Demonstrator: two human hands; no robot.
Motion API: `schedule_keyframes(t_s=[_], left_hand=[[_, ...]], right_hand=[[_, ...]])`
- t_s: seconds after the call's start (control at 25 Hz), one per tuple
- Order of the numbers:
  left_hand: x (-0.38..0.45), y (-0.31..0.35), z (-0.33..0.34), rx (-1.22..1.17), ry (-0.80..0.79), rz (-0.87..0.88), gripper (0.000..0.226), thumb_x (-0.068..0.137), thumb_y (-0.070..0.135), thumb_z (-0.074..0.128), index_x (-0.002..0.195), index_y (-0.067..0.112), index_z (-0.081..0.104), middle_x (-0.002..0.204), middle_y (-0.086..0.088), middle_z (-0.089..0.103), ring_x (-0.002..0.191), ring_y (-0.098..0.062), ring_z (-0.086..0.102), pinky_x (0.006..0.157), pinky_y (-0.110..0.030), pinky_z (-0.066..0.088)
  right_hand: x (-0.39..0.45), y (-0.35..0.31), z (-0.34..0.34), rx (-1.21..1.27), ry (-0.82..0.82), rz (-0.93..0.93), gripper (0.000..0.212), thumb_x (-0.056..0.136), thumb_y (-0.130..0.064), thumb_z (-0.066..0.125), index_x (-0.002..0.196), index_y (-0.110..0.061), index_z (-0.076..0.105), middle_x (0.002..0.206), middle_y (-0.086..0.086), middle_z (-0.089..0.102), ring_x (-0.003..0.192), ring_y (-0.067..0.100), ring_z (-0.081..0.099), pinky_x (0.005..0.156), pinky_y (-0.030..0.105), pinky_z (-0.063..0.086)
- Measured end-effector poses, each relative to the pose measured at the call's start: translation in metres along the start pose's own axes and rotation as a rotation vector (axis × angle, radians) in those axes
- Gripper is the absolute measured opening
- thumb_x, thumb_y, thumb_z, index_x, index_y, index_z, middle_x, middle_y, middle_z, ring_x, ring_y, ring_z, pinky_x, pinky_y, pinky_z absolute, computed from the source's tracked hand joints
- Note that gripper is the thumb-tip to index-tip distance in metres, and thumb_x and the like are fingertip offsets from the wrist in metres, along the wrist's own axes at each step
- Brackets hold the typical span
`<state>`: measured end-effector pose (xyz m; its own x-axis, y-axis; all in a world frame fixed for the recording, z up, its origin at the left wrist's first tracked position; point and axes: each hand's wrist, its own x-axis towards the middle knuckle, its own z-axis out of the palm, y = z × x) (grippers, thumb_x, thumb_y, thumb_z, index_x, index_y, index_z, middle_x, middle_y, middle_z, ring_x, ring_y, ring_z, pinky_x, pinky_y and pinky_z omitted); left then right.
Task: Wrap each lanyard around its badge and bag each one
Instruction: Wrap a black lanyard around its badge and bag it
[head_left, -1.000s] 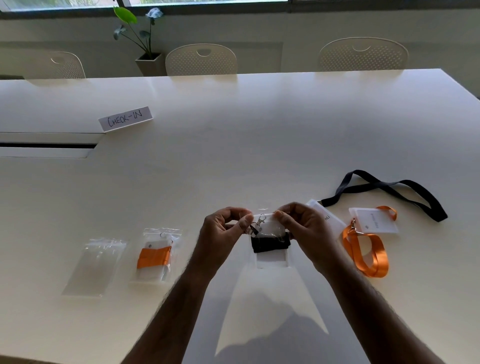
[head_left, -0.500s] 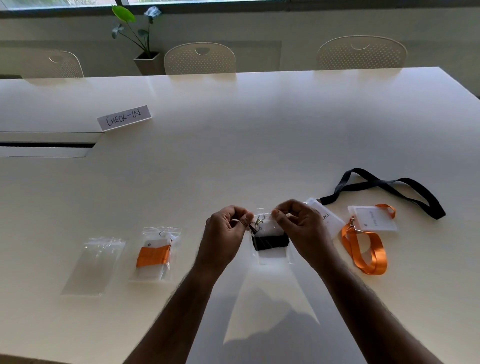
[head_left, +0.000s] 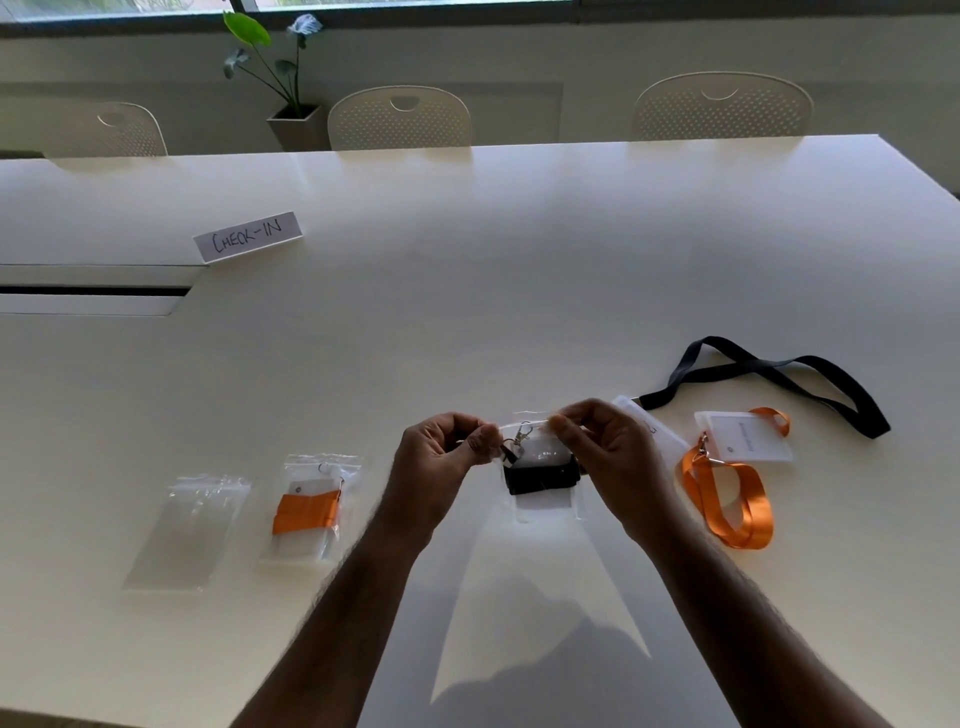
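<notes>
A person sits at a pale tabletop (head_left: 519, 270), seen from a head-worn camera, both forearms reaching up from the bottom edge. At the centre of the view, the left hand (head_left: 436, 467) and the right hand (head_left: 608, 457) each pinch a top corner of a small clear bag (head_left: 545, 499). Each grip is closed on the bag's mouth, thumb against forefinger, probably to press the seal shut along its length. Inside the bag sits a white badge wrapped in a black lanyard (head_left: 542, 475), with its metal clip (head_left: 519, 436) poking up near the opening between the two hands. The bag seems to hang just above the surface; whether its bottom edge touches cannot be told.

At 9 o'clock from the hands lies a finished bag (head_left: 314, 506) holding a badge bound in orange strap, set aside flat as done work. Further out at 9 o'clock lies an empty clear bag (head_left: 192, 530), likely waiting for the next badge.

At 3 o'clock, just beside the right hand, lies an unwrapped badge (head_left: 743, 436) with a loose orange lanyard (head_left: 737, 499) looped below it. At 2 o'clock a second loose black lanyard (head_left: 779, 374) sprawls, its badge (head_left: 649, 431) partly hidden behind the right hand. Both appear not yet wrapped.

At 10 o'clock, well apart, stands a card reading "CHECK-IN" (head_left: 248, 237).
</notes>
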<state>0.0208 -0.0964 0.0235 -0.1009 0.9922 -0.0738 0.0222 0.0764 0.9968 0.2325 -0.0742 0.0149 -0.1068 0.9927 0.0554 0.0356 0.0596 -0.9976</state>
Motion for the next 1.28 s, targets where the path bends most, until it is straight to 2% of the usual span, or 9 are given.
schedule_keyframes(t_s=[0.08, 0.12, 0.32, 0.48, 0.64, 0.72, 0.92, 1.16, 1.28], left_hand=[[0.000, -0.001, 0.001, 0.048, 0.053, 0.026, 0.013, 0.091, 0.019, 0.076, 0.092, 0.006, 0.076, 0.083, -0.007, 0.080, 0.079, -0.016, 0.077, 0.080, -0.028, 0.061], [0.001, -0.002, 0.001, 0.053, 0.065, 0.027, 0.013, 0.092, 0.020, 0.076, 0.092, 0.007, 0.076, 0.082, -0.006, 0.080, 0.078, -0.016, 0.077, 0.079, -0.027, 0.062], [0.000, -0.006, -0.007, 0.072, 0.093, 0.000, 0.016, 0.093, 0.025, 0.074, 0.097, 0.010, 0.075, 0.085, -0.005, 0.081, 0.084, -0.020, 0.079, 0.084, -0.035, 0.064], [-0.001, -0.014, -0.027, 0.180, 0.149, 0.016, 0.018, 0.093, 0.027, 0.074, 0.098, 0.010, 0.075, 0.086, -0.004, 0.080, 0.082, -0.018, 0.079, 0.084, -0.042, 0.065], [-0.006, -0.020, -0.049, 0.279, 0.200, 0.016, 0.015, 0.095, 0.027, 0.074, 0.099, 0.012, 0.074, 0.086, -0.002, 0.080, 0.079, -0.014, 0.079, 0.083, -0.044, 0.065], [-0.010, -0.021, -0.061, 0.352, 0.217, 0.027, 0.020, 0.096, 0.029, 0.073, 0.110, 0.016, 0.072, 0.095, 0.002, 0.078, 0.086, -0.011, 0.077, 0.084, -0.040, 0.065], [-0.029, -0.024, -0.087, 0.479, 0.088, -0.048, 0.057, 0.088, 0.032, 0.081, 0.136, 0.028, 0.050, 0.121, 0.014, 0.063, 0.100, -0.002, 0.070, 0.080, -0.019, 0.058], [-0.050, -0.045, -0.109, 0.781, 0.191, 0.103, 0.061, 0.083, 0.033, 0.085, 0.136, 0.024, 0.055, 0.129, 0.009, 0.061, 0.111, -0.008, 0.061, 0.095, -0.028, 0.054], [-0.055, -0.049, -0.115, 0.914, 0.245, 0.207, 0.056, 0.083, 0.032, 0.085, 0.133, 0.019, 0.060, 0.127, 0.005, 0.064, 0.116, -0.014, 0.058, 0.102, -0.027, 0.043]], right_hand=[[0.000, 0.000, 0.002, 0.069, -0.020, 0.039, 0.012, 0.094, -0.028, 0.075, 0.086, -0.018, 0.073, 0.080, 0.011, 0.075, 0.075, 0.022, 0.069, 0.067, 0.048, 0.059], [0.000, 0.000, 0.002, 0.099, -0.032, 0.059, 0.014, 0.091, -0.031, 0.075, 0.086, -0.018, 0.073, 0.082, 0.011, 0.075, 0.078, 0.023, 0.070, 0.069, 0.049, 0.060], [-0.004, 0.004, 0.006, 0.186, -0.124, 0.181, 0.014, 0.099, -0.020, 0.068, 0.107, -0.009, 0.072, 0.098, 0.010, 0.077, 0.091, 0.020, 0.072, 0.072, 0.038, 0.062], [-0.013, 0.009, 0.020, 0.116, -0.271, 0.274, 0.027, 0.097, -0.009, 0.070, 0.123, -0.009, 0.062, 0.113, 0.012, 0.076, 0.096, 0.018, 0.075, 0.078, 0.035, 0.064], [-0.018, 0.015, 0.047, 0.127, -0.290, 0.287, 0.033, 0.093, -0.002, 0.073, 0.122, -0.010, 0.058, 0.112, 0.012, 0.074, 0.095, 0.017, 0.077, 0.076, 0.035, 0.063], [-0.020, 0.018, 0.063, 0.104, -0.277, 0.289, 0.032, 0.094, -0.002, 0.072, 0.120, -0.011, 0.057, 0.113, 0.013, 0.073, 0.096, 0.019, 0.077, 0.076, 0.035, 0.064], [-0.024, 0.024, 0.095, 0.089, -0.274, 0.303, 0.031, 0.096, -0.004, 0.071, 0.120, -0.011, 0.054, 0.115, 0.012, 0.070, 0.101, 0.022, 0.077, 0.076, 0.035, 0.065], [-0.026, 0.029, 0.126, 0.067, -0.322, 0.317, 0.033, 0.095, -0.007, 0.073, 0.121, -0.010, 0.053, 0.112, 0.011, 0.072, 0.098, 0.019, 0.077, 0.079, 0.038, 0.065], [-0.024, 0.036, 0.137, 0.020, -0.316, 0.305, 0.033, 0.094, -0.008, 0.075, 0.119, -0.013, 0.054, 0.111, 0.013, 0.072, 0.098, 0.019, 0.077, 0.082, 0.036, 0.064]])
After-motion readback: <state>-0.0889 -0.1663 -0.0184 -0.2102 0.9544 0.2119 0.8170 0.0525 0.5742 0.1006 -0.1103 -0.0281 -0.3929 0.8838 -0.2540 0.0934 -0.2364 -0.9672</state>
